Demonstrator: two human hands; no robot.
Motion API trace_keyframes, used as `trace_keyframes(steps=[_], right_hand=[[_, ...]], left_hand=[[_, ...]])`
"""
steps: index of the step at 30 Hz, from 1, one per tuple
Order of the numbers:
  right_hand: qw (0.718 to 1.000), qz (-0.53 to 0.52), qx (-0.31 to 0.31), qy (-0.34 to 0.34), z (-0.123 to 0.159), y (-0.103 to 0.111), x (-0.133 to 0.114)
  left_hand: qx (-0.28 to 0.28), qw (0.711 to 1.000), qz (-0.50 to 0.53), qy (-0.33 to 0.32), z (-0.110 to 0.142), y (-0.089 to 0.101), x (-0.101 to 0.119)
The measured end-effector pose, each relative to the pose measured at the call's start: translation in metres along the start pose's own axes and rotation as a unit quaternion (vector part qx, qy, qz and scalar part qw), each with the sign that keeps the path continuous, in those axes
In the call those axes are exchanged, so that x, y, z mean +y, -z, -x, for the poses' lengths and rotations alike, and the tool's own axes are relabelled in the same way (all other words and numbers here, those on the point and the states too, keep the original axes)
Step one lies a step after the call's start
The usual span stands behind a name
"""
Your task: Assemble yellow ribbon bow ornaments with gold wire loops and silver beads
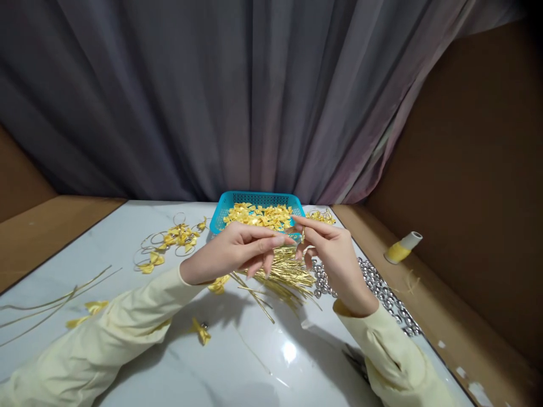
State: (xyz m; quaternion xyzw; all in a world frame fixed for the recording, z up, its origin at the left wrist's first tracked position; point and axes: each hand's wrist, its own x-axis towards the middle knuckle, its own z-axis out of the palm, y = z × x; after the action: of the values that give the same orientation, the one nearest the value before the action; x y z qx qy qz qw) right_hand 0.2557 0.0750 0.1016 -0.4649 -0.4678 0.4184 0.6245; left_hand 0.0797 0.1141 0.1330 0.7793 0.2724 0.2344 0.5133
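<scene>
My left hand (237, 251) and my right hand (333, 254) meet above a pile of thin gold wire strips (288, 274) on the white marble table (237, 362). Both hands pinch their fingertips together at a small gold piece (302, 233) held between them; it is too small to name. Just behind the hands stands a blue plastic basket (257, 199) filled with small yellow ribbon bows (258, 215). Both arms wear pale yellow sleeves.
Finished yellow bows on gold wire rings (172, 240) lie at the back left. Silver beads (386, 291) run along the table's right edge. A spool of yellow thread (403, 247) lies on the brown ledge at right. Long gold strands (55, 299) lie at the far left. A grey curtain hangs behind.
</scene>
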Motion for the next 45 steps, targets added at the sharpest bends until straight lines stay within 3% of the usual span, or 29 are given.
trace_keyframes(steps=[3, 6, 10, 15, 21, 32, 38, 45], right_hand=[[0.996, 0.082, -0.001, 0.019, 0.003, -0.001, -0.002], [0.986, 0.154, 0.001, 0.070, 0.007, -0.002, -0.004], [0.969, 0.212, -0.003, 0.124, 0.011, -0.003, -0.003], [0.935, 0.292, -0.009, 0.201, 0.016, -0.004, -0.002], [0.874, 0.381, -0.005, 0.303, 0.022, -0.006, 0.001], [0.789, 0.484, -0.013, 0.379, 0.027, -0.007, 0.001], [0.771, 0.489, -0.081, 0.401, 0.026, 0.000, -0.009], [0.687, 0.517, -0.177, 0.480, 0.026, 0.010, -0.021]], left_hand=[[0.074, 0.989, -0.096, -0.086, 0.000, 0.002, 0.002], [0.091, 0.982, -0.112, -0.125, 0.000, 0.003, 0.002], [0.066, 0.990, -0.081, -0.089, 0.001, 0.000, 0.002], [0.096, 0.994, 0.061, -0.009, 0.000, -0.005, 0.002], [0.048, 0.987, 0.151, 0.027, 0.000, -0.006, -0.004], [-0.032, 0.992, 0.101, 0.071, 0.001, -0.003, -0.001], [-0.039, 0.993, 0.076, 0.076, 0.001, -0.004, -0.002], [-0.092, 0.988, 0.090, 0.090, 0.002, -0.001, -0.004]])
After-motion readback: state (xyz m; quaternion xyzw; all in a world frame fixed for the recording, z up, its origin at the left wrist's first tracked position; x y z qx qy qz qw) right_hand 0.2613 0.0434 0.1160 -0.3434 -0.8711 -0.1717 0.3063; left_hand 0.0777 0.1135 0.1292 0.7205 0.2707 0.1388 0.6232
